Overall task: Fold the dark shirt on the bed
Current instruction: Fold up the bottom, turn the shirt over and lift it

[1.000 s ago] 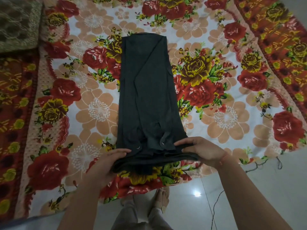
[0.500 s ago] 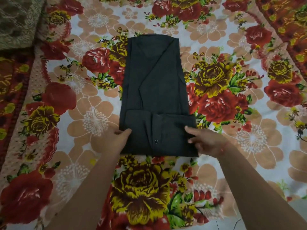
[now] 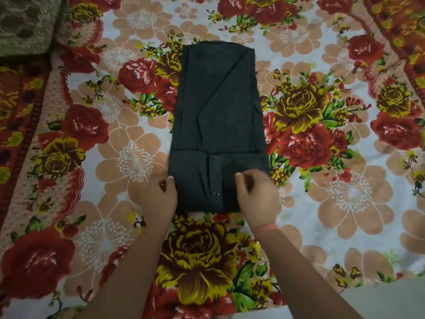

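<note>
Nothing here can be read. No text, label, brand, number or sign shows on the dark shirt point(image 3: 218, 107) or on the floral bedsheet point(image 3: 128, 157). The small round snap toward 6 o'clock on the shirt is too small to show any marking.
</note>
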